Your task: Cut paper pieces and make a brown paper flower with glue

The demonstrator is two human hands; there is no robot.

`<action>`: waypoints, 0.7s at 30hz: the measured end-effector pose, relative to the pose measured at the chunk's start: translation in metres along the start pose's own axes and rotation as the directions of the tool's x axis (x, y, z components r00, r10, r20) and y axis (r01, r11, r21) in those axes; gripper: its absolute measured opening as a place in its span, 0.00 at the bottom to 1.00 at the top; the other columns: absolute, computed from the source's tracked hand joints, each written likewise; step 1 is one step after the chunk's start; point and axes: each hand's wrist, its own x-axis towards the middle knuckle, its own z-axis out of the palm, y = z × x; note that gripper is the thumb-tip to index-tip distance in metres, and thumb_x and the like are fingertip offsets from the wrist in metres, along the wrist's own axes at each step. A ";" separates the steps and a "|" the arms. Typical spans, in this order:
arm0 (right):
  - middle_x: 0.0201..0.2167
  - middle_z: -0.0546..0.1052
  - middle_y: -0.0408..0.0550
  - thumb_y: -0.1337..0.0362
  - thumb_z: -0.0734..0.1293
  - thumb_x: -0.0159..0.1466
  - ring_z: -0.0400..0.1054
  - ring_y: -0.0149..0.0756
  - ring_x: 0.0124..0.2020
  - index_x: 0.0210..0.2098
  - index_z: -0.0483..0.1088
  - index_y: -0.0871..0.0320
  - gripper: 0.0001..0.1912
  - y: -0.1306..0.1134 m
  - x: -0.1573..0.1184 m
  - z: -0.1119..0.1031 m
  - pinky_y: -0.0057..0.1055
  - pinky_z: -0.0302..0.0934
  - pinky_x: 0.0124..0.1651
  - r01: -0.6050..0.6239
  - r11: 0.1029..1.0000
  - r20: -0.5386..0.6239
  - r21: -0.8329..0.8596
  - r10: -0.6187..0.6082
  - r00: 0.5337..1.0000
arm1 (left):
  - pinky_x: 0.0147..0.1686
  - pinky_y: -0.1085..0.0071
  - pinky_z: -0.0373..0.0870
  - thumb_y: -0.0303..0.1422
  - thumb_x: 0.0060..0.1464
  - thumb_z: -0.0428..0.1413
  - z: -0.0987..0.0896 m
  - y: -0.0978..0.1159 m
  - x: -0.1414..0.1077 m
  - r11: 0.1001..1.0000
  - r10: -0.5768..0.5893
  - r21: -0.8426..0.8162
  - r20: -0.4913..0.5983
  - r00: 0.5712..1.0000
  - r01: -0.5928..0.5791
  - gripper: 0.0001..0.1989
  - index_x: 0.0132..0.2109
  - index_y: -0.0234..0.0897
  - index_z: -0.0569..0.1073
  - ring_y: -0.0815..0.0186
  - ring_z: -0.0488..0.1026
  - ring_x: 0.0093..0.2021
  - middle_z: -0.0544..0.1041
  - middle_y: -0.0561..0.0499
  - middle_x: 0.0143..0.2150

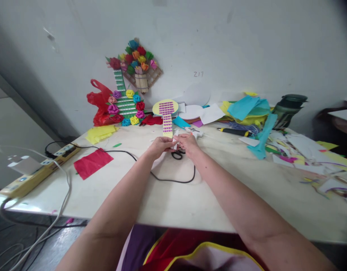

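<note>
My left hand [161,146] and my right hand [188,143] meet over the middle of the table, fingers pinched together. Between their fingertips is a small white piece [175,141], perhaps paper; the fingers cover much of it. Just beyond them lies a yellow guitar-shaped paper craft [167,124] with rows of purple strips on its neck and round body. Black looped handles [177,154], like those of scissors, show beneath my hands. A white object [198,133], partly hidden, lies behind my right hand.
Left are a yellow power strip [21,185], a black cord [173,181] and red crepe paper [93,163]. A green flowered craft [125,99] leans at the wall by a red bag [99,105]. Right are a cutter [234,132], dark bottle [288,109] and paper scraps [305,150].
</note>
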 end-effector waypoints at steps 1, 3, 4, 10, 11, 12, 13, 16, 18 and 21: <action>0.08 0.57 0.34 0.64 0.69 0.47 0.51 0.22 0.12 0.18 0.65 0.60 0.09 0.002 0.001 -0.001 0.22 0.47 0.14 0.019 1.000 0.014 -0.014 -0.018 1.000 | 0.33 0.72 0.73 0.35 0.34 0.65 0.000 0.000 0.000 1.000 0.002 0.005 -0.012 1.000 -0.002 0.15 0.29 0.29 0.74 0.69 0.72 0.29 0.74 0.50 0.27; 0.09 0.58 0.35 0.61 0.68 0.48 0.52 0.23 0.12 0.19 0.66 0.60 0.10 0.004 0.005 -0.003 0.22 0.47 0.14 0.059 0.996 0.054 -0.065 -0.056 0.997 | 0.33 0.71 0.72 0.35 0.34 0.65 -0.002 0.000 -0.001 1.000 0.005 0.014 -0.031 1.000 -0.005 0.15 0.29 0.29 0.74 0.69 0.73 0.29 0.74 0.49 0.27; 0.10 0.60 0.36 0.59 0.67 0.50 0.53 0.24 0.12 0.21 0.67 0.60 0.10 0.005 0.007 -0.005 0.22 0.47 0.15 0.083 0.991 0.074 -0.100 -0.076 0.994 | 0.33 0.71 0.72 0.35 0.34 0.65 -0.003 0.000 -0.001 1.000 0.007 0.016 -0.039 0.999 -0.006 0.15 0.29 0.29 0.74 0.69 0.73 0.29 0.74 0.49 0.27; 0.27 0.75 0.46 0.60 0.61 0.55 0.68 0.33 0.29 0.30 0.73 0.59 0.12 0.001 0.011 -0.019 0.28 0.60 0.32 0.346 0.624 0.164 -0.701 -0.332 0.929 | 0.34 0.73 0.71 0.35 0.38 0.64 -0.021 0.003 -0.003 0.998 0.045 -0.034 -0.116 0.992 -0.050 0.15 0.33 0.28 0.76 0.67 0.73 0.31 0.76 0.46 0.29; 0.28 0.76 0.48 0.61 0.61 0.55 0.68 0.35 0.32 0.32 0.74 0.59 0.12 0.000 0.009 -0.020 0.30 0.60 0.36 0.365 0.475 0.210 -0.801 -0.348 0.914 | 0.34 0.73 0.71 0.35 0.38 0.64 -0.024 0.003 -0.003 0.997 0.048 -0.052 -0.135 0.990 -0.056 0.15 0.33 0.27 0.76 0.67 0.74 0.32 0.76 0.46 0.29; 0.29 0.76 0.49 0.61 0.61 0.55 0.69 0.38 0.35 0.34 0.74 0.58 0.13 -0.001 0.007 -0.021 0.31 0.59 0.38 0.375 0.330 0.261 -0.867 -0.340 0.903 | 0.35 0.74 0.71 0.34 0.38 0.64 -0.027 0.003 -0.003 0.996 0.049 -0.071 -0.157 0.986 -0.060 0.15 0.33 0.27 0.76 0.67 0.74 0.32 0.76 0.45 0.29; 0.30 0.76 0.50 0.62 0.61 0.55 0.69 0.40 0.37 0.37 0.74 0.58 0.14 -0.002 0.005 -0.021 0.33 0.59 0.39 0.383 0.202 0.312 -0.901 -0.311 0.898 | 0.35 0.74 0.71 0.33 0.39 0.63 -0.030 0.003 -0.003 0.994 0.047 -0.089 -0.178 0.983 -0.063 0.14 0.33 0.26 0.75 0.67 0.74 0.32 0.76 0.45 0.30; 0.38 0.76 0.54 0.64 0.61 0.54 0.68 0.44 0.41 0.42 0.72 0.58 0.18 -0.005 -0.004 -0.018 0.34 0.58 0.40 0.418 -0.048 0.420 -0.907 -0.178 0.890 | 0.35 0.74 0.72 0.31 0.40 0.63 -0.036 0.002 -0.002 0.989 0.032 -0.134 -0.235 0.972 -0.065 0.12 0.32 0.25 0.75 0.66 0.74 0.32 0.76 0.44 0.30; 0.41 0.75 0.55 0.65 0.61 0.53 0.67 0.45 0.43 0.44 0.71 0.57 0.19 -0.006 -0.009 -0.014 0.34 0.58 0.41 0.429 -0.134 0.443 -0.893 -0.104 0.890 | 0.34 0.75 0.72 0.29 0.42 0.62 -0.039 0.002 -0.001 0.987 0.028 -0.146 -0.256 0.966 -0.067 0.10 0.33 0.25 0.75 0.66 0.75 0.32 0.77 0.44 0.30; 0.42 0.74 0.57 0.66 0.61 0.52 0.66 0.47 0.43 0.45 0.70 0.59 0.20 -0.009 -0.015 -0.008 0.36 0.58 0.40 0.417 -0.199 0.432 -0.887 -0.036 0.901 | 0.34 0.76 0.72 0.28 0.43 0.61 -0.041 0.003 -0.001 0.985 0.031 -0.156 -0.285 0.958 -0.079 0.09 0.33 0.25 0.74 0.66 0.75 0.33 0.77 0.43 0.30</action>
